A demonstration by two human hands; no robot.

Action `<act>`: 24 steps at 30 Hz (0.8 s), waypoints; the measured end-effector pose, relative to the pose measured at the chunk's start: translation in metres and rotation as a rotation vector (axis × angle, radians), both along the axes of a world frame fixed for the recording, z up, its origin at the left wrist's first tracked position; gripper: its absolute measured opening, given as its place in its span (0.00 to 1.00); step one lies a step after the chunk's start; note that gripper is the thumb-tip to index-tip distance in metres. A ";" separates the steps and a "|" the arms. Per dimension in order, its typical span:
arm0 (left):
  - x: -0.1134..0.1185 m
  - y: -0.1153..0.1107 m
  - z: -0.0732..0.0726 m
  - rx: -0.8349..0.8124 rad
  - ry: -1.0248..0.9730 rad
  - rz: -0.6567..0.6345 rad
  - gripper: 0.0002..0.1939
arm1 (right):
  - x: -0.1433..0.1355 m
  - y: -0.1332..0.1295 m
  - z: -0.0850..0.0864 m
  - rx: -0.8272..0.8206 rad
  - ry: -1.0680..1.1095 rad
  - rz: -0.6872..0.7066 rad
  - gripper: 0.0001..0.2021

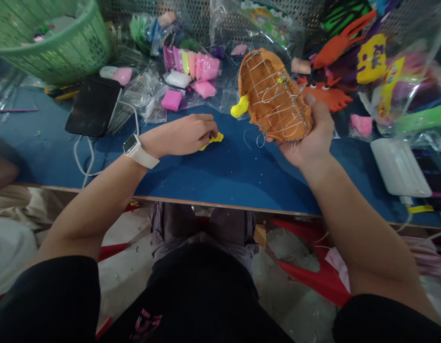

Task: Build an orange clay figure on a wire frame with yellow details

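My right hand [317, 131] holds up an orange, oval clay shell [270, 114] laced across its open face with thin wires. A bright yellow lump of clay [240, 107] sticks out from the shell's left edge, and a small yellow bit shows among the wires. My left hand [193, 135], with a white watch on the wrist, is low over the blue table. Its fingers are bent down and closed on a small flat yellow clay piece [216, 138], partly hidden under them.
Packs of pink and other coloured clay [191, 64] lie behind my left hand. A green basket [56, 57] and a black phone-like slab [94, 105] with a white cable stand to the left. On the right are orange clay figures [327, 94] and a white power bank [401, 166].
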State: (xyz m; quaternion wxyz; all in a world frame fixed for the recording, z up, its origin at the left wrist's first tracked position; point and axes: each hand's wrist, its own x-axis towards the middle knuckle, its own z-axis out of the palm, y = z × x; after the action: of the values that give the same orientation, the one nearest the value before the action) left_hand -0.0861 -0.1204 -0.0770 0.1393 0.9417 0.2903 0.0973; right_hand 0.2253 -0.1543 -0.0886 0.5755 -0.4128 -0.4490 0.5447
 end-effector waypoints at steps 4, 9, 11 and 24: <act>-0.003 0.005 -0.004 0.042 -0.005 -0.029 0.12 | -0.004 -0.003 0.001 0.015 0.030 0.002 0.19; -0.005 0.006 -0.008 0.074 -0.034 -0.018 0.09 | -0.007 -0.005 0.002 0.018 0.070 -0.027 0.15; -0.004 0.004 -0.007 0.078 -0.047 -0.002 0.11 | -0.007 -0.005 0.002 0.001 0.059 -0.021 0.16; 0.002 0.004 -0.007 0.010 -0.150 -0.058 0.12 | -0.006 -0.004 0.003 -0.002 0.031 -0.006 0.20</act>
State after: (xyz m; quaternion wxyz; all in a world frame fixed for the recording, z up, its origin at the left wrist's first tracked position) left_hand -0.0838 -0.1166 -0.0839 0.1587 0.9405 0.2512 0.1650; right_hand 0.2193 -0.1584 -0.0858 0.5836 -0.4062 -0.4382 0.5499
